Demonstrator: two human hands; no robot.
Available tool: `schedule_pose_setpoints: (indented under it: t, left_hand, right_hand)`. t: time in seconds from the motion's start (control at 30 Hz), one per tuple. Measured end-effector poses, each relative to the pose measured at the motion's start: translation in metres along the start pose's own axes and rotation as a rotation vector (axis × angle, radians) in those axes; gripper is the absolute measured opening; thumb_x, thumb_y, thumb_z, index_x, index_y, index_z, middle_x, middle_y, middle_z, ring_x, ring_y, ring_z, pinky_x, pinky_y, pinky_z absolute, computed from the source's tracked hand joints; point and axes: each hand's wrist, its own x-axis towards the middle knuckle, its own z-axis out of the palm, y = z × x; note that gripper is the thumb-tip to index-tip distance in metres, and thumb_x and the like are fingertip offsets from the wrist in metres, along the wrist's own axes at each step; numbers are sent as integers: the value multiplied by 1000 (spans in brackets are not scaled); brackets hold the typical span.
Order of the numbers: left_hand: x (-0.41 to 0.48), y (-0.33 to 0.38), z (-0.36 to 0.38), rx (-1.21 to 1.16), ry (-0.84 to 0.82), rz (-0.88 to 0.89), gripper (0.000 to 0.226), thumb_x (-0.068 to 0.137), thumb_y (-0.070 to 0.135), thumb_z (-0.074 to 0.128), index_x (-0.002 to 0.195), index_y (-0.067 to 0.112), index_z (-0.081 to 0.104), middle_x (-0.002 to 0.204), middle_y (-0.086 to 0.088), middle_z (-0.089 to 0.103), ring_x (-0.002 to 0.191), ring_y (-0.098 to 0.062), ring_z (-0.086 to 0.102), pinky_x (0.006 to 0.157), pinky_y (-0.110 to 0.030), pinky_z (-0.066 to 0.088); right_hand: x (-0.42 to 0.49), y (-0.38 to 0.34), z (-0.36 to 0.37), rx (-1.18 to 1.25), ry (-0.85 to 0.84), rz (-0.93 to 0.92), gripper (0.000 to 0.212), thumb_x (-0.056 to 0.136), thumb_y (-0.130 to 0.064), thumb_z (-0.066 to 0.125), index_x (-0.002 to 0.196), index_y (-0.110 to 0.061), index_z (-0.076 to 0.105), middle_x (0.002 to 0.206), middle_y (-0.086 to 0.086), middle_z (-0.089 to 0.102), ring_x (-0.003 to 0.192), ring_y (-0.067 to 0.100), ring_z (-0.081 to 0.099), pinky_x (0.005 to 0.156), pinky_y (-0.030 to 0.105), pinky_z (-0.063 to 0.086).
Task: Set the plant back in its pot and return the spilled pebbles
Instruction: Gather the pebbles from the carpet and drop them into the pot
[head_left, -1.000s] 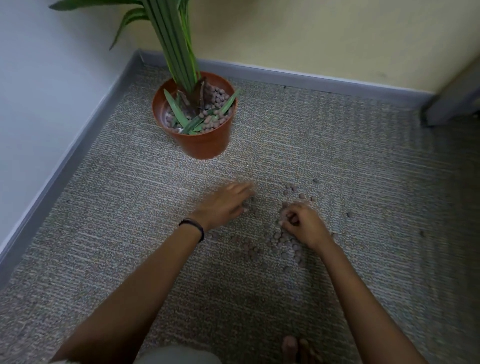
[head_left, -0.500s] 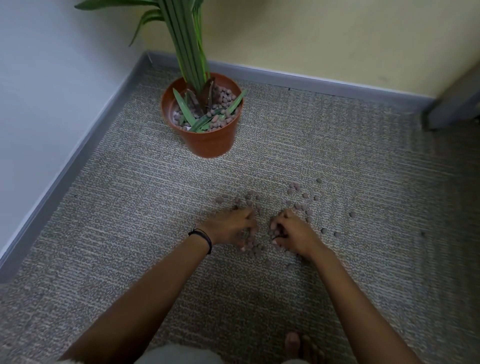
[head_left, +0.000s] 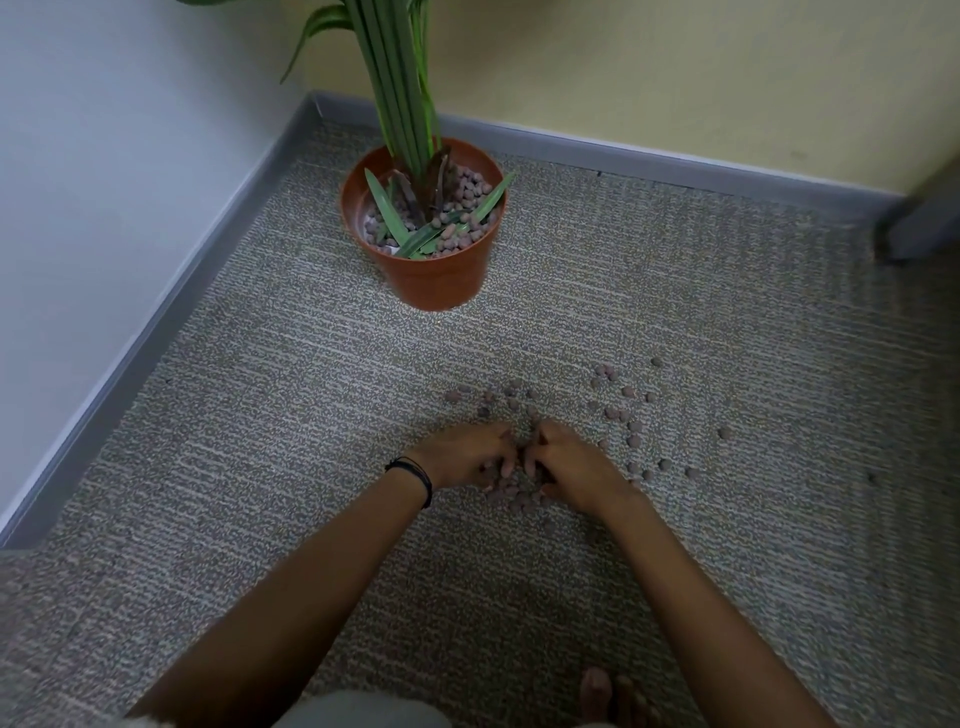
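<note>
A green plant (head_left: 402, 98) stands upright in a terracotta pot (head_left: 431, 280) near the room's corner, with brown pebbles filling the pot around its stems. More pebbles (head_left: 618, 415) lie scattered on the carpet in front of the pot, to the right. My left hand (head_left: 465, 457) and my right hand (head_left: 574, 465) are side by side on the carpet, fingers curled inward and touching, cupped around a small heap of pebbles (head_left: 517, 493) between and under them. A black band circles my left wrist.
Grey skirting (head_left: 171, 312) runs along the left wall and along the back wall behind the pot. A grey door frame edge (head_left: 924, 228) stands at the far right. My bare toes (head_left: 608, 701) show at the bottom. Stray pebbles reach out to the right.
Both hands have drawn together from apart, sweeping pebbles into a heap between them. The view has shifted so the pot sits more central.
</note>
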Motion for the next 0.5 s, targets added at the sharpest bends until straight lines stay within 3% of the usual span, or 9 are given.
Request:
schedule_pose_setpoints:
  t: [0.13,0.23,0.37,0.5]
  left_hand:
    - [1,2,-1,90,17,22,18,85,11,61,103,15,64,109,-6,57,97,-22,56,75,-30,41]
    - [2,2,0,153,34,40,15,84,12,64,98,19,62,104,-1,55,92,-21,58,69,-27,39]
    - [2,5,-2,141,26,37,13,87,16,63,100,18,63,102,-1,58,91,-18,58,67,-23,35]
    - [6,9,-3,120,-22,-3,15,87,25,63,101,18,63,101,-2,62,93,-20,59,70,-25,39]
  right_hand:
    - [-4,6,7,-50,95,-53,28,70,-14,69,97,-14,59,113,7,45,108,25,40,81,33,35]
    - [-6,12,12,-36,139,-1,36,69,-22,74,101,-18,58,119,4,40,111,22,36,85,31,37]
    - [-8,18,12,13,154,60,41,77,-28,69,115,-19,54,122,6,39,115,23,35,90,35,44]
    - [-8,22,8,21,142,86,34,84,-24,62,117,-21,54,119,5,44,111,25,42,84,37,45]
